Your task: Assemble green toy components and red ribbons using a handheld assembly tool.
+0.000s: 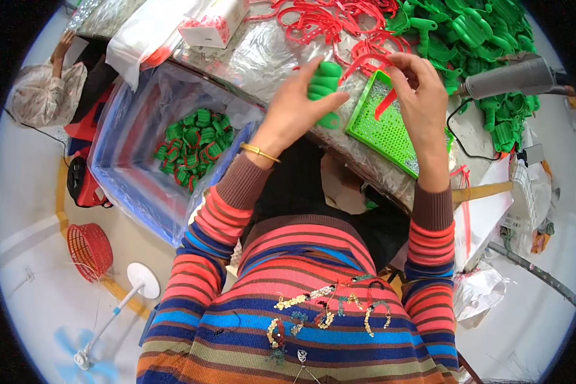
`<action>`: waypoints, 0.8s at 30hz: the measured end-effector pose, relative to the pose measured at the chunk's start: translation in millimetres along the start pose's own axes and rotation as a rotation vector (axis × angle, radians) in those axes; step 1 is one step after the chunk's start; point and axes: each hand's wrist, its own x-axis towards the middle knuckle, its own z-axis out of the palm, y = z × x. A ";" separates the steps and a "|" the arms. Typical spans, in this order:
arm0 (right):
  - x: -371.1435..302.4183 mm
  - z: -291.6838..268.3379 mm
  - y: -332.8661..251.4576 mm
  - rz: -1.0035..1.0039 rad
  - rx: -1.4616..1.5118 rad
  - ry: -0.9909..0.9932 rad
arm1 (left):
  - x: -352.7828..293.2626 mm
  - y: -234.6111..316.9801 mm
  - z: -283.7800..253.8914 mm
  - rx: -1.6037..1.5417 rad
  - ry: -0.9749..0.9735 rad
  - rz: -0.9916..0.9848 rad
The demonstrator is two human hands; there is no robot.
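Observation:
My left hand grips a green ribbed plastic piece, which looks like a handle, between thumb and fingers. My right hand pinches a red plastic strap. One stretch of the strap reaches left toward the green piece; whether they are joined I cannot tell. Below the hands, at the table's near edge, lies a bright green perforated tray holding small silvery bits. Beyond my hands is a tangle of red straps. A large heap of green plastic pieces fills the far right.
A blue bin lined with clear plastic, left, contains green-and-red pieces. A grey cylindrical tool and a black cord lie right. A tissue box sits far left on the table. On the floor are a red basket and a fan. Another person is upper left.

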 end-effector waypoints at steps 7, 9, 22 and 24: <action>-17.3 -8.4 1.3 0.131 0.042 -0.045 | -24.2 -31.1 -17.4 -0.620 0.029 -0.194; -16.1 -6.3 3.8 0.174 0.131 0.002 | -23.4 -39.3 -11.2 -0.868 0.019 -0.232; -37.6 0.3 13.6 0.208 0.010 0.015 | 17.9 -17.5 -4.2 0.298 0.039 0.245; -42.7 -0.1 13.3 0.229 0.005 0.024 | 19.5 -19.6 -4.6 -0.523 0.090 -0.005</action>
